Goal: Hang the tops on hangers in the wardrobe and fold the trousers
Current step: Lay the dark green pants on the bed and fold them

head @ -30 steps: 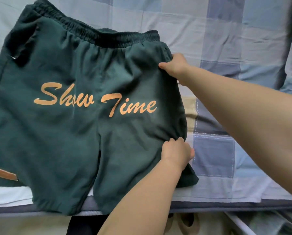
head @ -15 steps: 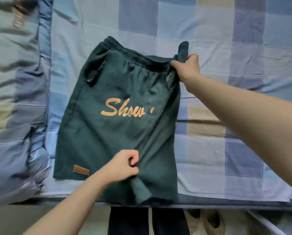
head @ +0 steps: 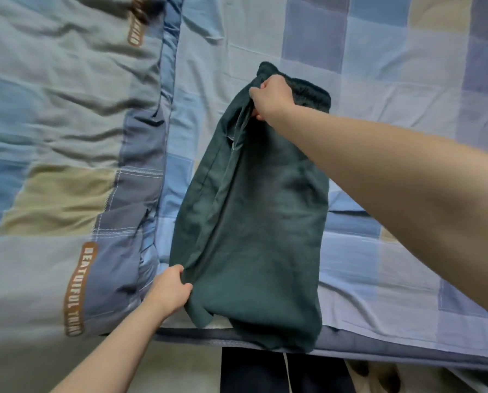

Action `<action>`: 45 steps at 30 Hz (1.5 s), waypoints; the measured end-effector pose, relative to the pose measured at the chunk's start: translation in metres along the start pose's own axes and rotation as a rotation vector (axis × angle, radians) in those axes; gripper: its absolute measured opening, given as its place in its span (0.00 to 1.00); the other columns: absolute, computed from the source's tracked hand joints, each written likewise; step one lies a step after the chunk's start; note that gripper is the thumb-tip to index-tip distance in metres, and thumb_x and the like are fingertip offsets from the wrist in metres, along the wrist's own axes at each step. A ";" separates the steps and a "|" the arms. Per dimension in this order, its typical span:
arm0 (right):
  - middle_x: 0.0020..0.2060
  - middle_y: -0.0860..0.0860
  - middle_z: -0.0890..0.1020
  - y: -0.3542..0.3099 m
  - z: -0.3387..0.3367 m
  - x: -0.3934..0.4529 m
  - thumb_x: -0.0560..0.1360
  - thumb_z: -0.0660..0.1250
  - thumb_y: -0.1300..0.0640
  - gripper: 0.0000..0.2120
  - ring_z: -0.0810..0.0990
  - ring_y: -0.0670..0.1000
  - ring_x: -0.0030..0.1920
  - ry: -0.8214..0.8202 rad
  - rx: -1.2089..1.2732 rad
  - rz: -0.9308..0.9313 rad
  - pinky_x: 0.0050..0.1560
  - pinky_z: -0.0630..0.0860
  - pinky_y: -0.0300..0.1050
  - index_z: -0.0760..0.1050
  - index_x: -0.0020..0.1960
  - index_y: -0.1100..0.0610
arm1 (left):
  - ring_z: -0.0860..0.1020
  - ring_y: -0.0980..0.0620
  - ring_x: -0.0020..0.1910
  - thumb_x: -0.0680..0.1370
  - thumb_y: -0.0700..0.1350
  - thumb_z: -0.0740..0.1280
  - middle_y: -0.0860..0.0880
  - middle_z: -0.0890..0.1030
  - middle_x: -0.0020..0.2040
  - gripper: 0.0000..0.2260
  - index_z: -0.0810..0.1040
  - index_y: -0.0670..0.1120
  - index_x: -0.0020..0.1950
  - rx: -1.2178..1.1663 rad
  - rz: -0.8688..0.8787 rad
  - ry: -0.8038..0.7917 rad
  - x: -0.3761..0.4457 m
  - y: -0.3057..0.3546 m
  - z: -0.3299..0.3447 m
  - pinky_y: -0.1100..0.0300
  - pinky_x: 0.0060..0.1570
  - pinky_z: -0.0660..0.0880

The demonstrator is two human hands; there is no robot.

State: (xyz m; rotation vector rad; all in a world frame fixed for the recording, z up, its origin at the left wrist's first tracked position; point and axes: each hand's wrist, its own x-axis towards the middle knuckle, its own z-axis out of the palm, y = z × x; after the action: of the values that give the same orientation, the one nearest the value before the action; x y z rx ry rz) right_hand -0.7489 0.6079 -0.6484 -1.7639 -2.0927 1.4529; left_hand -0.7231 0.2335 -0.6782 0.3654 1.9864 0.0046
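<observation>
Dark green shorts lie on the bed, folded in half lengthwise with one leg laid over the other, so the orange lettering is hidden. Their waistband points away from me and the hems reach the bed's near edge. My right hand grips the waistband corner at the top left of the folded shorts. At the lower left, my left hand pinches the hem edge of the upper leg.
A checked blue and beige sheet covers the bed. A rumpled quilt with brown lettered labels lies to the left of the shorts. The dark mattress edge runs along the bottom, with my dark trousers below it.
Both hands carried the right half of the shorts over to the left, closing the fold. The lettering is now covered. The view shifted so the quilt shows more.
</observation>
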 end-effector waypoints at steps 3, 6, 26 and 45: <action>0.32 0.50 0.65 -0.012 0.018 0.015 0.78 0.60 0.62 0.18 0.70 0.52 0.40 0.038 -0.094 -0.030 0.35 0.72 0.42 0.57 0.33 0.54 | 0.76 0.38 0.55 0.74 0.34 0.60 0.38 0.80 0.54 0.09 0.76 0.39 0.51 -0.010 -0.078 0.045 0.002 0.004 -0.004 0.52 0.52 0.74; 0.35 0.52 0.68 -0.012 0.026 0.027 0.78 0.60 0.60 0.18 0.71 0.53 0.43 0.083 -0.128 -0.029 0.41 0.74 0.43 0.57 0.33 0.55 | 0.75 0.35 0.58 0.74 0.35 0.59 0.33 0.77 0.58 0.12 0.73 0.37 0.56 0.000 -0.142 0.106 0.002 0.012 -0.012 0.51 0.55 0.73; 0.40 0.55 0.80 0.261 -0.039 -0.217 0.78 0.63 0.57 0.08 0.78 0.49 0.33 -0.029 0.372 0.743 0.35 0.76 0.41 0.73 0.54 0.60 | 0.75 0.33 0.60 0.78 0.34 0.58 0.33 0.76 0.60 0.10 0.70 0.34 0.59 0.171 -0.146 0.281 -0.003 0.007 0.019 0.44 0.55 0.72; 0.60 0.56 0.80 0.271 0.005 -0.313 0.77 0.64 0.54 0.19 0.77 0.57 0.63 -0.570 0.848 0.774 0.69 0.68 0.52 0.75 0.65 0.61 | 0.77 0.42 0.59 0.76 0.39 0.70 0.38 0.76 0.61 0.17 0.65 0.45 0.59 -0.724 0.066 0.404 -0.020 -0.036 0.037 0.48 0.65 0.72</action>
State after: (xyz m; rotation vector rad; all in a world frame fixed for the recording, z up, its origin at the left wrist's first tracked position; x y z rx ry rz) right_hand -0.4389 0.3341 -0.6716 -1.9129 -0.5266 2.7053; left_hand -0.6911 0.1883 -0.6824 -0.0524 2.2010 0.8743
